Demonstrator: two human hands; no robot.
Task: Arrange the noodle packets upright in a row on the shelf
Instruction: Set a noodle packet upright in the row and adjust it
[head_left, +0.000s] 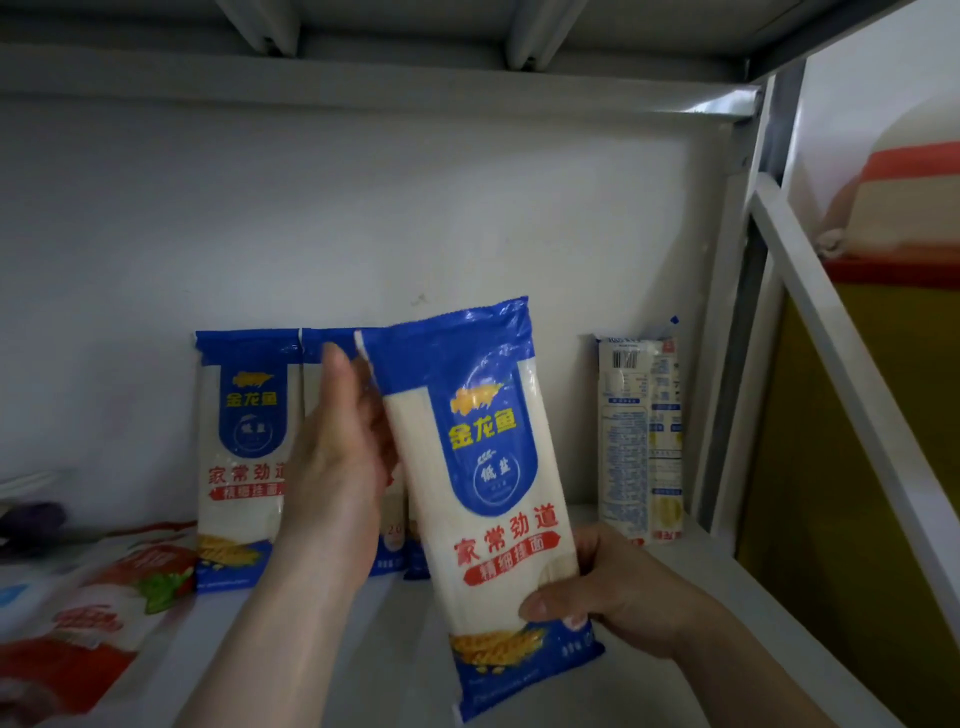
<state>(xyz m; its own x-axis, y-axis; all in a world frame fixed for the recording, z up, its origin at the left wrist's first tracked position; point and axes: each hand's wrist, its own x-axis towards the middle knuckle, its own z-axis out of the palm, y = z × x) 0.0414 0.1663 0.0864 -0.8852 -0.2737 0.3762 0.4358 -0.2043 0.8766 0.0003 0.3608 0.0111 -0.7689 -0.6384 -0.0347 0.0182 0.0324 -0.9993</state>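
Head view, held packet: a blue-and-white noodle packet (488, 499) is up off the shelf board (727, 582), tilted with its top leaning left, printed face toward the camera.
Right hand: the right hand (618, 592) grips the packet's lower right edge, thumb curled over the front, fingers behind it.
Left hand: the left hand (337, 457) is against the packet's upper left edge, fingers fairly straight and reaching behind it; whether they pinch it cannot be told.
Flat bags: red-and-white bags (88, 613) lie flat at the left of the board.
Standing row: a matching packet (241, 457) stands upright against the back wall (415, 208); another one (317, 353) stands just beside it, mostly hidden by the left hand.
Far right: a fourth packet (639, 441) stands upright near the corner post (743, 312), its back label outward, well apart from the row.
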